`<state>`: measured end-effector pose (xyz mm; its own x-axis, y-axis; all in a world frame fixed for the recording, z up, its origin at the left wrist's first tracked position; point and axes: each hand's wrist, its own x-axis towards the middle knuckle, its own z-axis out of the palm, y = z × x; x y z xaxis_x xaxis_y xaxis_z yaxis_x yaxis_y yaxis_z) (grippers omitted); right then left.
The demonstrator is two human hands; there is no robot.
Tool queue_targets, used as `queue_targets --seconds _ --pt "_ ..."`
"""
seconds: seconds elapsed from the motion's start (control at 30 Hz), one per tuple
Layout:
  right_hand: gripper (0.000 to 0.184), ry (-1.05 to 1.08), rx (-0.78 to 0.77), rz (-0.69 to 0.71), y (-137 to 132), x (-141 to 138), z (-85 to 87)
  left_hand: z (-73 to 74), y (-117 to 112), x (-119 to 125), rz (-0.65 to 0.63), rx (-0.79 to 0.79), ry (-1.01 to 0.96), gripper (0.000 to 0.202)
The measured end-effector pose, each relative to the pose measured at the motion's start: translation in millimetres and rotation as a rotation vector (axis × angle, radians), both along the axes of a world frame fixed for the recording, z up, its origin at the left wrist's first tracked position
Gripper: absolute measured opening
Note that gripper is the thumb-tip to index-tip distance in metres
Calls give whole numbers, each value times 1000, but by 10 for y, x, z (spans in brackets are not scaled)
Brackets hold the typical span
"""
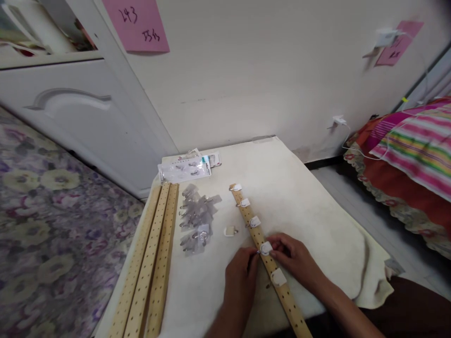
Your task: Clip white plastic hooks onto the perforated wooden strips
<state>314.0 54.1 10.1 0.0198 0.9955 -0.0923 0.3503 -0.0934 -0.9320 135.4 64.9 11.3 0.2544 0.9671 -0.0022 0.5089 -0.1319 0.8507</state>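
Observation:
A long wooden strip with rows of small holes (288, 300) lies slantwise in front of me. Several white square pieces, such as this upper one (244, 203), sit along it, each with a small metal hook or ring. My right hand (291, 256) pinches the right edge of another white square piece (266, 248) on the strip. At the strip's left edge, my left hand (243, 268) has its fingertips closed on a tiny shiny metal bit beside that piece. A loose pale square piece with a metal end (230, 231) lies left of the strip.
Three more perforated wooden strips (162, 234) lie along the table's left side. Beside them are several clear squares with metal hooks (197, 213). Clear packages (185, 168) rest at the back of the cloth-covered table (310, 211). A bed (416, 178) stands right.

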Motion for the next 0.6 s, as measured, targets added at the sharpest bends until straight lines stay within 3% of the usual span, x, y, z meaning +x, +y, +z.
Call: queue_targets --seconds 0.6 --pt "23 -23 -19 -33 1 -24 37 10 -2 10 10 14 5 19"
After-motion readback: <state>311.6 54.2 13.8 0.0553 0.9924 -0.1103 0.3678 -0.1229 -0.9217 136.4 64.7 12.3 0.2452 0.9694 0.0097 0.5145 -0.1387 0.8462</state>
